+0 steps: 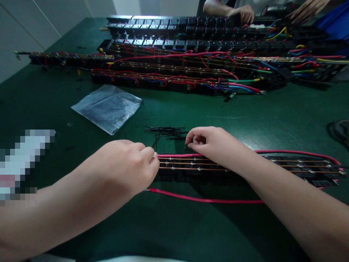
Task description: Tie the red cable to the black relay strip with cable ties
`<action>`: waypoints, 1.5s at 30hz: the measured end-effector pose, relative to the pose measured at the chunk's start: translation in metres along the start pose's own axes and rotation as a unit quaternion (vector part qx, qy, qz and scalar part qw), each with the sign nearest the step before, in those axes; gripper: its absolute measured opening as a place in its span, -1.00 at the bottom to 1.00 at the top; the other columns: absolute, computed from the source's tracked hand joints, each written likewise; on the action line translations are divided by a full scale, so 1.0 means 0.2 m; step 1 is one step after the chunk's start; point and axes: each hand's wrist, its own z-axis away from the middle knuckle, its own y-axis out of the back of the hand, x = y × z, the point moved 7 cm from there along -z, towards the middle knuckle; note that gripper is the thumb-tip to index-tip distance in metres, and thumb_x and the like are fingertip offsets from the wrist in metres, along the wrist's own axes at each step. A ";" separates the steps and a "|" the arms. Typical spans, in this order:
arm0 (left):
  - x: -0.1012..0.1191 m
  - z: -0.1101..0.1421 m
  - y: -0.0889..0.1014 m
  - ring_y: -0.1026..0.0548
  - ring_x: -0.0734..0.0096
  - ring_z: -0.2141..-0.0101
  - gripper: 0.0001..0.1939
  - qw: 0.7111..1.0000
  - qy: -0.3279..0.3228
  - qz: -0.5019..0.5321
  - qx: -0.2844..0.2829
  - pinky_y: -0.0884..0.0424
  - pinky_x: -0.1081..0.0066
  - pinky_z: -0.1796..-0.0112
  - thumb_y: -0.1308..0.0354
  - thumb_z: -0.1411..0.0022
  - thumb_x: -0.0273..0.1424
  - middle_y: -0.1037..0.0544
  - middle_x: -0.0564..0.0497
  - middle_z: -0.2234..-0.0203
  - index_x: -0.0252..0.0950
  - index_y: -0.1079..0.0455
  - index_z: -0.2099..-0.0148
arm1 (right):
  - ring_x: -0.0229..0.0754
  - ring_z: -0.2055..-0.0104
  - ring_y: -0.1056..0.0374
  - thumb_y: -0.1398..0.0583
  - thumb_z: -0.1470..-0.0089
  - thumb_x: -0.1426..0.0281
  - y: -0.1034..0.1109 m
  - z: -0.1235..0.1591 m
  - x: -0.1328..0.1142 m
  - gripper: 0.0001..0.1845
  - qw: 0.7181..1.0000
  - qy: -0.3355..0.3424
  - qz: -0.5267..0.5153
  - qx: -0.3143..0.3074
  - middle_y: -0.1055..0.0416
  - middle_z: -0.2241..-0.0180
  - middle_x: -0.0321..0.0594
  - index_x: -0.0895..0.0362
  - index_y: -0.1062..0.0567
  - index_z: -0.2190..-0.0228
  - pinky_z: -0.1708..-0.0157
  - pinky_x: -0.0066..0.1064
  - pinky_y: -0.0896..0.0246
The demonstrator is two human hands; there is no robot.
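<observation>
A long black strip assembly (191,168) with bare copper-coloured rods and a red wire (177,155) along its far side lies across the table before me. My left hand (136,160) is closed over its left end, fingers curled down; what they grip is hidden. Just beyond the strip, my right hand (203,140) makes a pinch beside a loose pile of thin black cable ties (166,130). A small dark bit shows at its fingertips, too small to name. Nearer me, a second length of red cable (201,200) ends in a metal lug by my left wrist.
A clear plastic bag (109,107) lies beyond my left hand. Several similar wired black strips (163,78) fill the far side of the green table (174,233). Another person's hands (242,14) are at work there. A black coil (339,131) sits at the right edge.
</observation>
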 end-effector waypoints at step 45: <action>-0.01 -0.10 -0.01 -0.52 0.23 0.27 -0.76 0.974 0.024 0.159 0.161 -0.46 0.25 0.25 -0.20 -0.26 -0.31 -0.55 -0.09 0.26 -0.36 -0.48 0.10 | -0.22 0.31 -0.26 0.04 -0.29 0.45 0.06 0.08 -0.05 -0.93 0.980 0.136 -0.081 0.122 -0.29 0.32 -0.27 0.04 -0.19 0.24 0.32 -0.36 -0.17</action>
